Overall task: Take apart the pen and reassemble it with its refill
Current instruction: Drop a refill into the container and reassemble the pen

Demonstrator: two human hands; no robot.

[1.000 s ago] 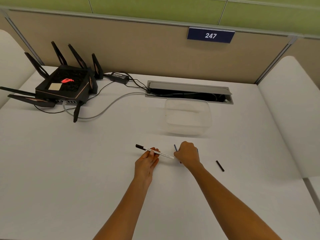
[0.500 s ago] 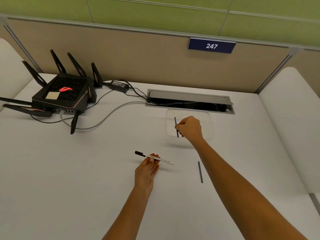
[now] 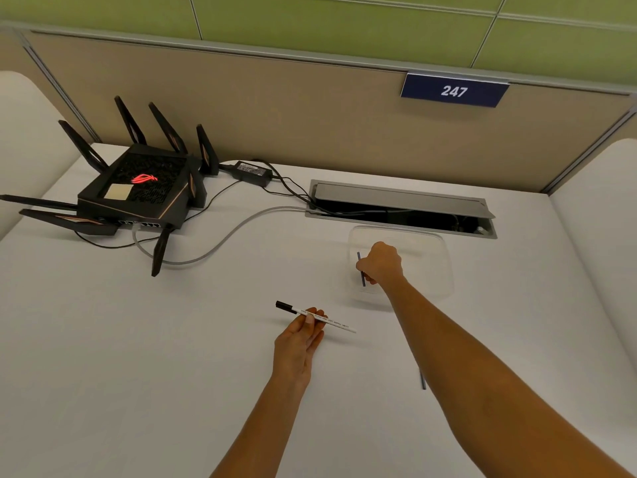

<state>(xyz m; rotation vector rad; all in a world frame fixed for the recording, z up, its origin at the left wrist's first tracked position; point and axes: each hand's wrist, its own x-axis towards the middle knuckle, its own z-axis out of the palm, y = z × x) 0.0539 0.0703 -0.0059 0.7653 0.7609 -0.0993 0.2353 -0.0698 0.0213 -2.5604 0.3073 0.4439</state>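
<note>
Disassembly is under way: my left hand (image 3: 299,341) pinches the white pen barrel with black cap (image 3: 315,317) at frame centre, my right hand (image 3: 382,263) grips a thin blue refill (image 3: 361,269) over the clear plastic container (image 3: 444,267), so releasing it there comes next, I judge.

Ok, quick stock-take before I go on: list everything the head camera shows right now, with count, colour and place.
Pen barrel: 1, white with black end, in left hand above the table.
Refill: 1, dark blue, in right hand over the container.
Thin rod: 1, dark blue, on table beside right forearm.
Container: 1, clear, table centre-right.
Router: 1, black with red logo, far left.
Power adapter: 1, black, behind router.
Cable hatch: 1, grey, open, far centre.
Sign 247: 1, blue, on partition.
Table: 1, white.
Left hand: 1.
Right hand: 1.
</note>
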